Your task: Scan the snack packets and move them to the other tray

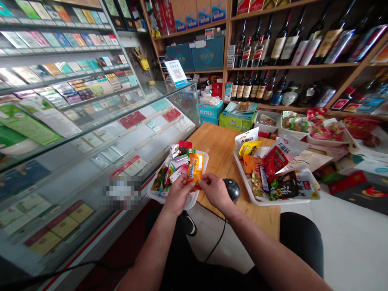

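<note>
An orange snack packet (pixel 195 166) is held upright between both hands, above the near right side of a white tray (pixel 191 201). My left hand (pixel 179 193) pinches its lower left corner, and the fingers of my right hand (pixel 214 189) close on its lower right edge. Mixed small snack packets (pixel 166 171) fill the tray behind the hands. Just right of my right hand, a black computer mouse (pixel 232 189) sits on the wooden table, its cable hanging over the edge.
On the wooden table (pixel 209 139), a second white tray (pixel 251 196) at right holds larger snack bags. A glass display counter (pixel 136 133) runs along the left. Bottles stand on shelves (pixel 291 66) at the back, with more snack trays (pixel 294 128) below.
</note>
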Demonstrator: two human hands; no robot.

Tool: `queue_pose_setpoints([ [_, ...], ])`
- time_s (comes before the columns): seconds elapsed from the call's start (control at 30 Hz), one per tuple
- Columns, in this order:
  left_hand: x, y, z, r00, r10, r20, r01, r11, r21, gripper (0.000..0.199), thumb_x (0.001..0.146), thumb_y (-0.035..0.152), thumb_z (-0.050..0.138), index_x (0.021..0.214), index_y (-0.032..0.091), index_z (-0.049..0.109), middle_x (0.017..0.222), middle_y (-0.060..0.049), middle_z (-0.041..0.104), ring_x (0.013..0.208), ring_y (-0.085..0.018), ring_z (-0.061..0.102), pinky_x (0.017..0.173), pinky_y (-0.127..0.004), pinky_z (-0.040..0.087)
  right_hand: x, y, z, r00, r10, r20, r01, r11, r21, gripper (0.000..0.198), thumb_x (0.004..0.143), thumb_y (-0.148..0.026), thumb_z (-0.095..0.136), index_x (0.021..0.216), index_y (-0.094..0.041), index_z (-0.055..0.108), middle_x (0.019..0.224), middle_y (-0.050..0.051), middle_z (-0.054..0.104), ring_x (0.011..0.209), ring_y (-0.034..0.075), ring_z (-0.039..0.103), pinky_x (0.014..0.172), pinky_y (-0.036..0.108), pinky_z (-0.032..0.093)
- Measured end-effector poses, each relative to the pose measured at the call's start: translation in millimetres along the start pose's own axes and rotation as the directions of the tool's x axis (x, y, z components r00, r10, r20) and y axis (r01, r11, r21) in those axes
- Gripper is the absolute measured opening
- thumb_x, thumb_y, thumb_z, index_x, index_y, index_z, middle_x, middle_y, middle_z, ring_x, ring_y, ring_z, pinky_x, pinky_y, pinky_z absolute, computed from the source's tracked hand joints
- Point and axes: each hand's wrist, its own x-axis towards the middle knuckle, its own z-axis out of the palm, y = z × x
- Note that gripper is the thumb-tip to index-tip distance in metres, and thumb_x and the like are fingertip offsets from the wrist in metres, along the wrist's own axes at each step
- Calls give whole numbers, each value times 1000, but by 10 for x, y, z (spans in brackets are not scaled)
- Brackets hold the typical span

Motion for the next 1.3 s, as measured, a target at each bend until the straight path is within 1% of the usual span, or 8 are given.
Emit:
queue_pose_setpoints([
  [0.1,38,18,9,1000,10,5,-10,999,52,39,84,33,77,119,19,69,117,-10,71,100,-21,68,81,-30,55,60,-25,-106,1000,-3,-1,3,1000,26,13,80,-30,67,81,-18,68,74,1,69,66,14,61,62,24,47],
  [0.27,149,64,45,1000,12,2,-12,984,177,38,79,36,80,112,18,73,109,-8,74,95,-21,69,79,-30,55,184,-60,-341,994,7,105,-18,995,100,18,75,-33,69,81,-17,67,71,-1,64,62,12,55,59,23,43],
  [0.47,305,108,218,997,33,-73,-13,965,262,33,71,39,85,87,16,70,83,-6,74,71,-18,66,64,-29,52,328,-170,-619,996,-61,59,70,983,-172,19,78,-34,66,70,-17,65,65,-2,59,59,10,47,55,23,35],
  [0.57,395,113,319,996,52,-71,-29,957,288,32,70,40,85,82,16,67,78,-4,71,70,-17,65,65,-29,51,401,-212,-751,996,-76,55,88,955,-284,17,79,-32,65,71,-16,66,64,-2,59,58,10,47,54,23,34],
  [0.67,490,94,388,997,75,-35,-59,943,326,30,71,39,83,84,17,68,82,-5,72,75,-18,65,71,-30,52,463,-215,-869,994,-82,68,100,938,-331,17,80,-31,64,72,-16,67,62,-2,58,57,10,47,53,22,33],
  [0.9,699,-57,465,988,149,40,-152,885,440,23,79,40,75,84,18,70,83,-3,70,76,-17,62,74,-29,49,513,-139,-1060,997,-67,41,78,919,-386,13,81,-26,62,72,-17,63,61,-3,60,56,10,50,54,23,34],
  [1.17,896,-315,588,984,141,111,-178,830,529,23,81,39,71,85,17,70,78,-3,69,70,-16,59,67,-27,46,562,100,-1276,993,-109,34,113,883,-455,15,84,-21,59,69,-18,59,61,-2,60,59,12,53,58,24,35],
  [1.3,937,-437,629,986,104,127,-157,815,557,27,83,44,69,89,18,71,79,-2,68,69,-16,59,66,-27,45,591,241,-1400,987,-142,77,161,858,-487,16,86,-21,58,70,-18,59,64,-3,58,62,12,50,60,24,34],
])
